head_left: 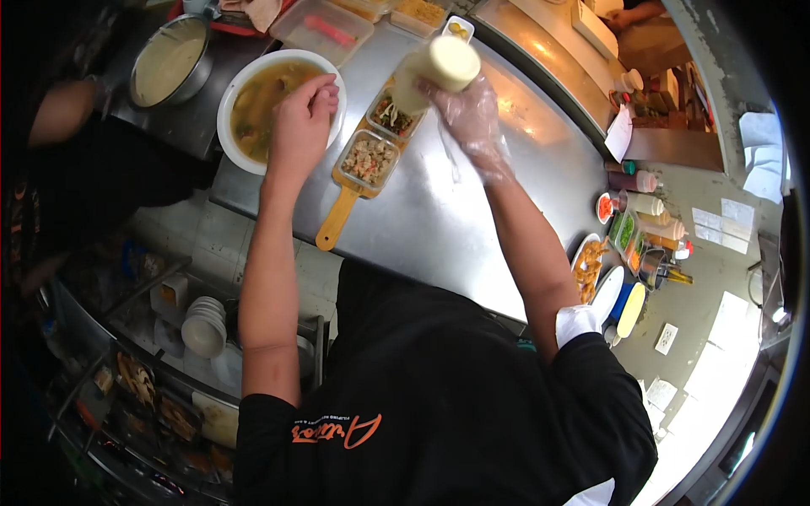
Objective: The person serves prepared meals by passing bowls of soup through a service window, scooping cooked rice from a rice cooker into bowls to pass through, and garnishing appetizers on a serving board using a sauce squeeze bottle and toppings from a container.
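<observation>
My left hand [304,122], bare, is over the right side of a white bowl of soup [229,126], its fingers curled in and nothing visible in them. In a clear plastic glove, my right hand [468,114] grips a tilted squeeze bottle [454,63] with pale contents, base up. The bottle's lower end is over a glass dish of chopped food [390,116] with white streaks on top. A second glass dish [369,160] holds a pale chopped mix. Both stand on a wooden paddle board [337,218] between my hands.
Plastic containers [322,29] line the table's far edge. A metal bowl of batter [171,61] and another person's arm [63,111] are at left. Squeeze bottles [645,203] and a plate of fried food [588,268] stand at right. White bowls [204,329] are stacked on a lower shelf.
</observation>
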`<state>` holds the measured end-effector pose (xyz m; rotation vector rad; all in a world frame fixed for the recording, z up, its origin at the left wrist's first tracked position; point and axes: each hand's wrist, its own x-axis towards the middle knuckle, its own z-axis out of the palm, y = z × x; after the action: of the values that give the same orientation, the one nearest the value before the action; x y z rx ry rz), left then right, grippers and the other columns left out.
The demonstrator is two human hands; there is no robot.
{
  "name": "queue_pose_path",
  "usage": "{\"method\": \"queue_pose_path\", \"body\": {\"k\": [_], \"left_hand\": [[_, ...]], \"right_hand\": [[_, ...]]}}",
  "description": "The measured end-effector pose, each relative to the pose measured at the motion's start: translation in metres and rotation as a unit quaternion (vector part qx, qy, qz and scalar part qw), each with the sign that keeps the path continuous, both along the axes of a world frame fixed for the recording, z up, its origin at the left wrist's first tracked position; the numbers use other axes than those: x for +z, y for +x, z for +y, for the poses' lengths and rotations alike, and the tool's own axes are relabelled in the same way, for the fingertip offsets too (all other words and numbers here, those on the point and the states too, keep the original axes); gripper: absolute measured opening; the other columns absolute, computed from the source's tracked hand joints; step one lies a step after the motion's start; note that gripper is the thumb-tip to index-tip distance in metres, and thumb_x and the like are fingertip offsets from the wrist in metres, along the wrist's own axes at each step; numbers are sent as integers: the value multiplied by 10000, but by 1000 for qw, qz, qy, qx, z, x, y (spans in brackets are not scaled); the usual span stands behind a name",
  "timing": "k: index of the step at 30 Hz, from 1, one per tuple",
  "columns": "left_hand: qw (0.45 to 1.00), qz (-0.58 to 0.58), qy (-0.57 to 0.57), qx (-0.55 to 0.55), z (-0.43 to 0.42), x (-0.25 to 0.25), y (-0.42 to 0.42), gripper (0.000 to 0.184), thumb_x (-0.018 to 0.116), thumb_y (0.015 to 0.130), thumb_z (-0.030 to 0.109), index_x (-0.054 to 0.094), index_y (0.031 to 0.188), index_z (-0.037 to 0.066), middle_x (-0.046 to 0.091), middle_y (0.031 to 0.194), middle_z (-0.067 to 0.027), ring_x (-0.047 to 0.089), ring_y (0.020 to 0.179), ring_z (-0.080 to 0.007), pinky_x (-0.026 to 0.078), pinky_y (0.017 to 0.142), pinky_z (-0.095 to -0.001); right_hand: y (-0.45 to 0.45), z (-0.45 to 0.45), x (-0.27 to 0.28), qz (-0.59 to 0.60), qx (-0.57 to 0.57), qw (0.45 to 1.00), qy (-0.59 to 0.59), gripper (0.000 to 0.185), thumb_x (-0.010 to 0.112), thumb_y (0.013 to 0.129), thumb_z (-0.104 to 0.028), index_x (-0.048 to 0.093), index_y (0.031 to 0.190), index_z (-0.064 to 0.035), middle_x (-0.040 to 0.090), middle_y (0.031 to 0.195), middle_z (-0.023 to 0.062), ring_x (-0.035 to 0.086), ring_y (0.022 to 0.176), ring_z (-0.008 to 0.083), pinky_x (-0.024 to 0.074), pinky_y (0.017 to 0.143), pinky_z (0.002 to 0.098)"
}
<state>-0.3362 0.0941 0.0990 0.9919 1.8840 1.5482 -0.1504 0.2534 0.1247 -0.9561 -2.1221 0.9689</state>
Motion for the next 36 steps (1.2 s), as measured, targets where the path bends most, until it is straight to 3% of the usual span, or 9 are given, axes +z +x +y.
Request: {"method": "queue_pose_path", "body": {"k": [11, 14, 16, 18, 23, 28, 29, 32, 36], "left_hand": [[991, 34, -105, -70, -13, 18, 23, 264, 524, 1010, 102, 637, 1217, -17, 718, 1011, -77, 661, 880, -130, 523, 799, -272], [938, 67, -219, -260, -27, 38, 59, 280, 545, 1007, 182, 637, 1180, -18, 715, 998, -113, 661, 888, -168, 513, 808, -315], [912, 82, -175, -363, -37, 13, 100, 257, 553, 996, 216, 609, 989, -35, 630, 832, -219, 601, 743, -282, 477, 706, -393], [876, 41, -233, -421, -43, -7, 147, 264, 603, 975, 208, 637, 1128, -5, 642, 852, -159, 589, 741, -210, 497, 719, -357], [800, -22, -288, -526, -26, -21, 248, 317, 623, 966, 217, 636, 1213, 19, 680, 990, -135, 639, 883, -220, 513, 805, -352], [772, 53, -279, -569, 12, -21, 338, 356, 596, 991, 267, 621, 1242, 15, 685, 1135, -178, 662, 1033, -287, 509, 909, -378], [780, 87, -226, -578, 22, -27, 353, 366, 584, 990, 281, 614, 1235, 10, 680, 1131, -190, 655, 1031, -327, 510, 910, -394], [767, 92, -285, -568, 51, -3, 387, 376, 578, 989, 281, 604, 1254, 17, 679, 1130, -180, 648, 1030, -339, 510, 899, -406], [766, 93, -278, -572, 90, 7, 437, 361, 591, 984, 253, 605, 1261, 22, 683, 1107, -165, 652, 1012, -306, 511, 882, -387]], "right_hand": [[39, 14, -11, 122, -101, 977, -139, 504, 799, 834, -295, 638, 1180, 33, 731, 1033, 161, 708, 933, 236, 561, 876, 368], [82, 5, -26, 371, -135, 790, -469, 528, 775, 861, -293, 598, 1248, 20, 694, 1153, 149, 686, 1007, 234, 547, 922, 380], [121, -8, -43, 464, -160, 706, -510, 520, 712, 907, -311, 527, 1300, -25, 639, 1233, 120, 624, 1116, 305, 506, 1024, 431], [176, -21, -44, 554, -104, 567, -601, 456, 681, 915, -245, 508, 1302, -76, 645, 1160, 154, 642, 1042, 318, 542, 934, 514], [350, 16, 20, 558, -189, 600, -541, 542, 687, 910, -257, 449, 1312, 18, 642, 1051, 220, 684, 874, 348, 606, 771, 465], [556, 106, 11, 409, -244, 855, -205, 476, 556, 1002, -361, 526, 1332, -19, 599, 1288, 148, 603, 1179, 262, 488, 1036, 411], [599, 144, -9, 430, -121, 868, -215, 424, 537, 1007, -292, 526, 1327, -14, 599, 1293, 165, 600, 1193, 284, 487, 1052, 444], [644, 251, -24, 481, -246, 700, -466, 528, 528, 1009, -338, 455, 1389, 22, 526, 1374, 248, 531, 1265, 390, 484, 1062, 493], [674, 262, -1, 459, -259, 707, -472, 494, 574, 989, -300, 491, 1318, 59, 576, 1289, 224, 610, 1133, 375, 531, 968, 530]]}}
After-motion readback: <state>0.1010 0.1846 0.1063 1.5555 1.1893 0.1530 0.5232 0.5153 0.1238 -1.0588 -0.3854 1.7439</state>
